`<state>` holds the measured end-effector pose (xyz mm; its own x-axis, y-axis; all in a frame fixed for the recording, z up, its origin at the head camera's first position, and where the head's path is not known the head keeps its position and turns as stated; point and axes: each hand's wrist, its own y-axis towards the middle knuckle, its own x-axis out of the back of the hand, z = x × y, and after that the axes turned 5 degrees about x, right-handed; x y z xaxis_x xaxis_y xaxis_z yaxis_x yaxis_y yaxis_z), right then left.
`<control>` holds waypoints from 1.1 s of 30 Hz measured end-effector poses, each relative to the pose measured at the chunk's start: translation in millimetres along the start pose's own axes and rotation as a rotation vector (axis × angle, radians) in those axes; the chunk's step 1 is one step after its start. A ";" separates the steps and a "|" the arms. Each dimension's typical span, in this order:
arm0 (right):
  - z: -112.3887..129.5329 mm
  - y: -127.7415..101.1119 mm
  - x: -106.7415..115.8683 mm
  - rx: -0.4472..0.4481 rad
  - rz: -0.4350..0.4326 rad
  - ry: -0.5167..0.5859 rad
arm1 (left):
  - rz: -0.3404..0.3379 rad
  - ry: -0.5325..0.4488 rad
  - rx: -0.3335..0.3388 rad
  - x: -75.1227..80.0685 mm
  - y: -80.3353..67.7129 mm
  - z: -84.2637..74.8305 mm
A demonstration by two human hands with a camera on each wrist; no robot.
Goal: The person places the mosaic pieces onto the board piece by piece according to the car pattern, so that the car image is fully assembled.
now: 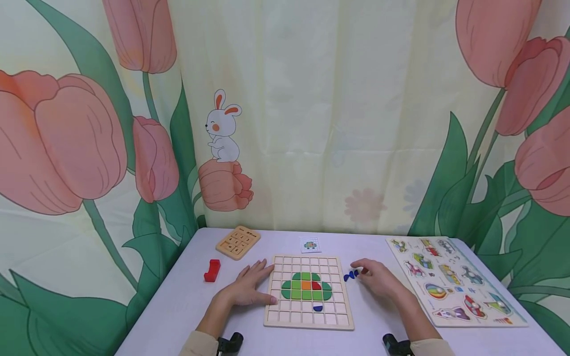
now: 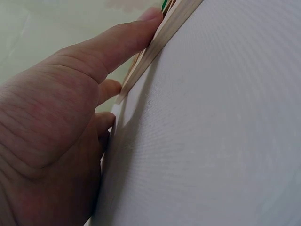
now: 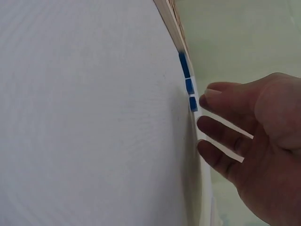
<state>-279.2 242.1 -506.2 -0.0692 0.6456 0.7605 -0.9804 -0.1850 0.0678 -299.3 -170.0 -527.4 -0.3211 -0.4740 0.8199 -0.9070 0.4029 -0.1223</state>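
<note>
A square wooden grid board (image 1: 301, 317) lies mid-table, with green, orange and red tiles (image 1: 307, 286) forming a shape in its cells. Below them, one blue half-round tile (image 1: 318, 308) occupies a cell. My left hand (image 1: 251, 287) is spread at the board's left side, thumb and fingertips touching its edge; the left wrist view shows the thumb (image 2: 127, 40) against the wooden rim. Just right of the board, several small blue tiles (image 1: 346, 278) lie on the table. Over them hovers my right hand (image 1: 377, 278), fingers loosely bent; in the right wrist view its fingertips stand beside the blue tiles (image 3: 189, 86).
A small pattern card (image 1: 310, 244) lies behind the board. At left are a wooden number board (image 1: 238, 243) and a red block (image 1: 212, 270). A large picture puzzle board (image 1: 458, 287) covers the right side. A printed curtain (image 1: 303, 123) hangs behind the table.
</note>
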 end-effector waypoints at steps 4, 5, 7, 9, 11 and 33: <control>-3.9 0.6 -2.3 0.021 0.002 -0.014 | 0.000 0.001 0.000 -0.5 0.4 0.1; -4.7 0.8 -2.6 0.026 0.001 -0.020 | -0.001 0.000 0.000 -0.7 0.5 0.1; -6.2 1.3 -3.3 0.041 -0.009 -0.034 | -0.001 -0.002 0.000 -0.9 0.5 0.1; -6.8 1.5 -3.4 0.055 -0.020 -0.049 | -0.002 -0.001 -0.001 -1.0 0.3 0.1; -7.1 1.7 -3.5 0.061 -0.029 -0.062 | -0.003 -0.002 -0.001 -1.0 0.0 0.1; -2.4 1.3 -2.7 0.033 0.015 -0.094 | -0.004 0.001 0.006 -0.7 0.3 1.1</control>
<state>-280.7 241.8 -509.6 -0.0643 0.5706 0.8187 -0.9728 -0.2189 0.0761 -299.6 -170.4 -528.7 -0.3169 -0.4753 0.8208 -0.9100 0.3962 -0.1219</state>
